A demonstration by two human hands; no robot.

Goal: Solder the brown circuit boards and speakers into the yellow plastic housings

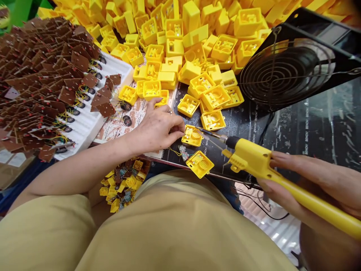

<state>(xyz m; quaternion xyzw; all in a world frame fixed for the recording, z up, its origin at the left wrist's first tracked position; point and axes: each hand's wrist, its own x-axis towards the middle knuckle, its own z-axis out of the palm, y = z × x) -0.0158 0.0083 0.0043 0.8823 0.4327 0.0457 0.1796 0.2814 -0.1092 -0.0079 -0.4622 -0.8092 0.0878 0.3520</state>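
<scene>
My right hand [304,188] grips a yellow soldering gun [254,156]. Its thin tip reaches the upper right edge of a small yellow plastic case [192,136] lying on the dark bench. At that case's left edge, the thumb and index finger of my left hand [163,122] are pinched together against it; a ring is on one finger. Just in front lies another yellow case [200,164] with its speaker grille showing. Beside that one rests a small circuit board [183,153] with thin wires.
Yellow cases [214,97] are heaped across the back. At the left, a white foam tray [93,120] carries brown circuit boards [50,71] with wired round parts. A black fan [290,71] stands at right. Below the bench edge is a container of mixed parts [124,184].
</scene>
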